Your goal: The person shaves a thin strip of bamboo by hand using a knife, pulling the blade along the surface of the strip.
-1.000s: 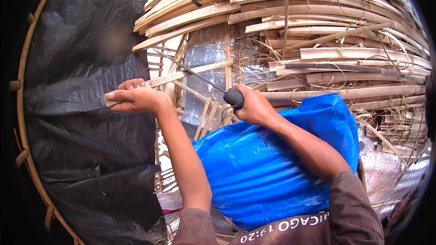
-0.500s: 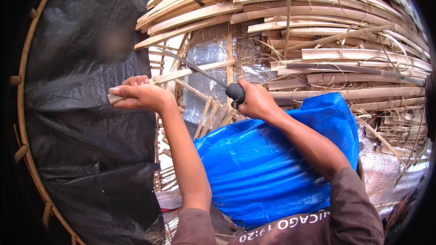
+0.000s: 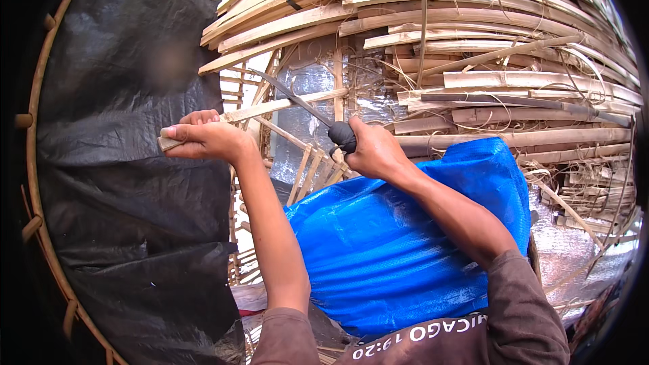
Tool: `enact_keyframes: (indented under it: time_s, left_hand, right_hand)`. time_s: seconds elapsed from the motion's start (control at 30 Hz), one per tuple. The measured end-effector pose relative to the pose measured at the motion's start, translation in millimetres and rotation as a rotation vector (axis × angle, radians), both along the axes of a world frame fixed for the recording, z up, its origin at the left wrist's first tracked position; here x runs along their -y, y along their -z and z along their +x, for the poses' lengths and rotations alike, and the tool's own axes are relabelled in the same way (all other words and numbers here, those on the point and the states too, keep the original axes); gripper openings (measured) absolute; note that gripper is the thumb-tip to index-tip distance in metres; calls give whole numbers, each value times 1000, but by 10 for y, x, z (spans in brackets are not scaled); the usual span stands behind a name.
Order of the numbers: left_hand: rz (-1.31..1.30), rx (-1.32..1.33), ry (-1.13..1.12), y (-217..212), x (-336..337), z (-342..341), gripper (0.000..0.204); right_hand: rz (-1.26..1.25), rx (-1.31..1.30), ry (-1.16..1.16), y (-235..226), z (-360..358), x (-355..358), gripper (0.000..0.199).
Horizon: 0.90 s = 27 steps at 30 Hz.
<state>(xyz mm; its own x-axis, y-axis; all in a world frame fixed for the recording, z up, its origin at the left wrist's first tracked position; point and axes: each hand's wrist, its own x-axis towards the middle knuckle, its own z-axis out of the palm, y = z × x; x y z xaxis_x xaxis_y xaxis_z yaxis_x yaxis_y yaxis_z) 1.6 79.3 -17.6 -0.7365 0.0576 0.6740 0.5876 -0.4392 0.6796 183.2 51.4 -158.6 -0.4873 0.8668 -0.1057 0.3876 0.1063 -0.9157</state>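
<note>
My left hand [image 3: 203, 138] is closed round one end of a pale bamboo strip [image 3: 284, 103], thumb lying along its top. The strip runs out to the right, its far end near an upright slat. In my right hand [image 3: 378, 152] is a long knife [image 3: 297, 100] with a black-wrapped handle [image 3: 343, 136]. Its narrow dark blade points up and left and crosses the strip about midway along. Whether the edge bites into the bamboo I cannot tell. A blue plastic sheet [image 3: 405, 250] covers my lap beneath my right forearm.
Split bamboo strips [image 3: 507, 81] lie stacked at the far right, with thin curled shavings among them. Black plastic sheeting [image 3: 128, 230] hangs on the left beside a bamboo pole [image 3: 35, 108]. Silvery foil sheeting [image 3: 297, 88] shows behind the strip. Short slats [image 3: 307, 174] stand near the blue sheet.
My right hand and the knife have shifted slightly left along the bamboo strip. My left hand keeps its grip on the strip's end.
</note>
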Motion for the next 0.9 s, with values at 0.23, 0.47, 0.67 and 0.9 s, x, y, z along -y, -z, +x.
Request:
enact_keyframes:
  time_s: [0.23,0.47,0.67,0.9]
  left_hand:
    - [4,0,31,-1,6,73,27]
    - [-20,-49,-36,59,76,-93,27]
    - [-22,-10,-40,47,90,-88,29]
    - [-17,-70,-48,72,68,-126,27]
  right_hand:
    - [42,-228,-16,-143,-94,127,37]
    - [-19,44,-10,50,31,-36,31]
    - [66,-344,-71,-449,-22,72,34]
    - [84,120,9,290,37,-87,30]
